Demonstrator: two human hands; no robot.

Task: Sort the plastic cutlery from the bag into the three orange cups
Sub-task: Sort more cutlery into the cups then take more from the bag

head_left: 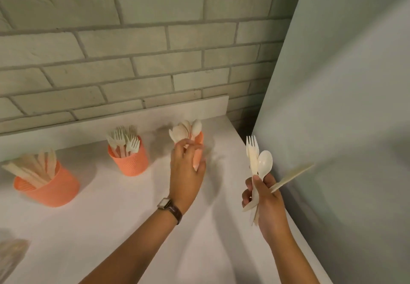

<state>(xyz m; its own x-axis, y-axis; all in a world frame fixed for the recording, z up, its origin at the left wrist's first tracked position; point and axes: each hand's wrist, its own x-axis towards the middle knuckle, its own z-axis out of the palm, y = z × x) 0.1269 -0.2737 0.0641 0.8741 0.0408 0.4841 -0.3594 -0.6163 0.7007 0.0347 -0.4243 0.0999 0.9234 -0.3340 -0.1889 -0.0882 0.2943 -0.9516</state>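
Three orange cups stand in a row on the white counter. The left cup (53, 192) holds knives, the middle cup (131, 161) holds forks, and the right cup (199, 141) holds spoons (184, 129). My left hand (186, 172) is in front of the right cup, its blurred fingertips bunched with the thumb at the cup's rim, pinching a spoon's handle among the others. My right hand (266, 197) is to the right, above the counter's edge. It grips a mixed bundle of cutlery (257, 161): a fork, a spoon and a knife that sticks out to the right.
A clear plastic bag (12, 259) lies at the lower left corner. A pale brick wall (133, 50) runs behind the cups. A smooth grey panel (343, 106) closes off the right side, right beside the counter's edge (244, 141).
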